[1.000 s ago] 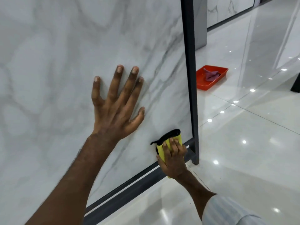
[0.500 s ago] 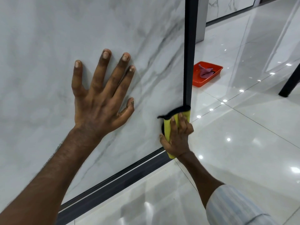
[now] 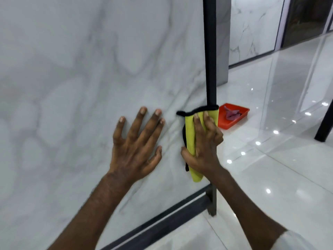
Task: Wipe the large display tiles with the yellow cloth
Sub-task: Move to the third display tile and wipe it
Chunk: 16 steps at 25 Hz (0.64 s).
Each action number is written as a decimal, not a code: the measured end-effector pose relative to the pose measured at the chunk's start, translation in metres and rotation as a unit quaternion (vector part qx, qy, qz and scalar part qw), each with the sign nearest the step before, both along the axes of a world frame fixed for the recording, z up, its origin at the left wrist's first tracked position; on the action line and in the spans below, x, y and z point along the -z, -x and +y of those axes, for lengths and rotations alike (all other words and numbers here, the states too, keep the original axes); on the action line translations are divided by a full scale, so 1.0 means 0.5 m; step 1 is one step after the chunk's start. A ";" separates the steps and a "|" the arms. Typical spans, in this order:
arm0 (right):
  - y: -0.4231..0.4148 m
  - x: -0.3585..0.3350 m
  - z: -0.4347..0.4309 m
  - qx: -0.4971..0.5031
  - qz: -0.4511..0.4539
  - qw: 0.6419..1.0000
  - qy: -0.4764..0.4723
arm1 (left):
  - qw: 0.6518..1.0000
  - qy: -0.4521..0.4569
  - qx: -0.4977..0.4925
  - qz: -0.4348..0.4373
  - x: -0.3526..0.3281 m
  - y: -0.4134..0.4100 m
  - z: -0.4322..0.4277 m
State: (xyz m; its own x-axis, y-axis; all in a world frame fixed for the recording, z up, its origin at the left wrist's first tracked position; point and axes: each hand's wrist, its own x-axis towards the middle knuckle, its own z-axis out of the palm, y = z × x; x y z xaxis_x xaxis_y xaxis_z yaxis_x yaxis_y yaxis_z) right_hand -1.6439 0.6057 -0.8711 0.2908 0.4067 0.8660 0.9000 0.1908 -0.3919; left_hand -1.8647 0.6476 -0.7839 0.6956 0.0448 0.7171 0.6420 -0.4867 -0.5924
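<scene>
Hands: left hand (image 3: pixel 135 145) is being laid flat on the tile (image 3: pixel 72 87), fingers straight and spread, nothing being held; right hand (image 3: pixel 203 148) is being pressed over the yellow cloth (image 3: pixel 191 134), thumb and fingers gripping it.
Cloth place: it is being held against the tile's right edge, touching the black post (image 3: pixel 210 51).
Cloth axis: the long axis is running up and down, black-trimmed end pointing up, loose tip pointing down.
Edges: the tile is being bounded by the post on the right and the rail (image 3: pixel 162 224) below.
Open room: bare tile is being left above and to the left of both hands.
Floor (image 3: pixel 270 177): a red tray (image 3: pixel 241 118) holding a pink rag (image 3: pixel 231 114) is being seen beyond the post.
</scene>
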 end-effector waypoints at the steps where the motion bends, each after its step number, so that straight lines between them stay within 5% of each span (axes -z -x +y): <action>1: -0.004 -0.086 -0.002 -0.010 -0.016 1.000 -0.006 | 1.000 0.023 0.007 0.006 -0.008 0.001 -0.011; 6: -0.021 -0.441 0.002 0.034 -0.042 0.996 -0.072 | 0.998 -0.021 0.055 -0.012 -0.255 0.019 -0.041; 10: -0.028 -0.404 -0.003 0.052 -0.069 0.994 -0.068 | 0.992 -0.073 0.028 -0.096 -0.513 0.020 0.002; 13: -0.027 -0.417 -0.014 0.035 -0.046 0.997 -0.044 | 0.996 -0.064 0.004 -0.068 -0.513 0.002 0.028; 16: -0.036 -0.587 -0.012 0.026 -0.066 0.996 -0.057 | 0.995 -0.056 -0.017 -0.075 -0.471 -0.015 0.035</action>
State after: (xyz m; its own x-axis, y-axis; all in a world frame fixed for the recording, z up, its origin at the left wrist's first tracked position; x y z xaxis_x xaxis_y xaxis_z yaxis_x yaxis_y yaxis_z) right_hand -1.6257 0.5998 -0.5777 0.1890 0.2918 0.9376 0.9520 0.1795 -0.2478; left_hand -1.8571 0.6650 -0.5484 0.5803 -0.0200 0.8141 0.7421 -0.3988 -0.5387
